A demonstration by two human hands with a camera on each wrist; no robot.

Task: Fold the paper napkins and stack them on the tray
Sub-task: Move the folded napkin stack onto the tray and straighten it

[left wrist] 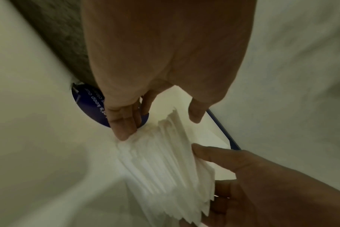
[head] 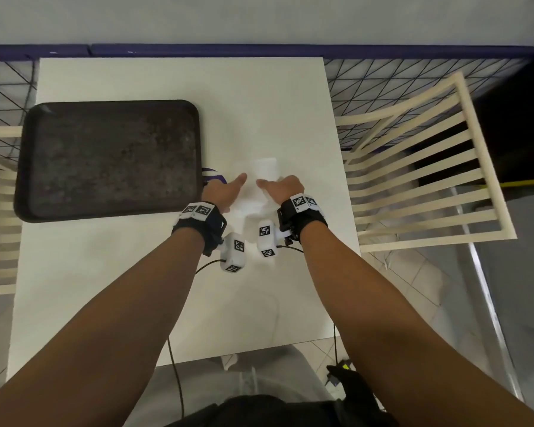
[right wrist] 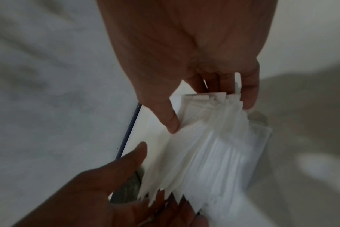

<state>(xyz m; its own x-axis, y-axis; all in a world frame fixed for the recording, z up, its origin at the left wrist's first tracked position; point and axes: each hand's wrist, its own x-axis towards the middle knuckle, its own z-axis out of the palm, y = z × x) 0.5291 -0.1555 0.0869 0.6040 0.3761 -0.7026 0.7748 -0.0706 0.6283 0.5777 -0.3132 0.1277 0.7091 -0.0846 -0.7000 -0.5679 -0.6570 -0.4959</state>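
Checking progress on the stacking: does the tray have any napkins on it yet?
Empty. The tray shows only its bare dark surface; the napkins are on the table between both hands.

The place is most probably a cafeteria or a fast-food dining room. A small square white desk [head: 179,87] is seen, and a dark, worn serving tray [head: 108,158] is placed on its left part. A round blue sticker [left wrist: 91,106] with white printed words, partly readable as "keep our", is glued on the desk top. Chairs with cream slatted backs [head: 426,167] are set at both sides. Behind the desk a wall with a dark blue border [head: 259,50] and a pattern of crossed lines is shown. A tiled floor [head: 413,282] is visible below.
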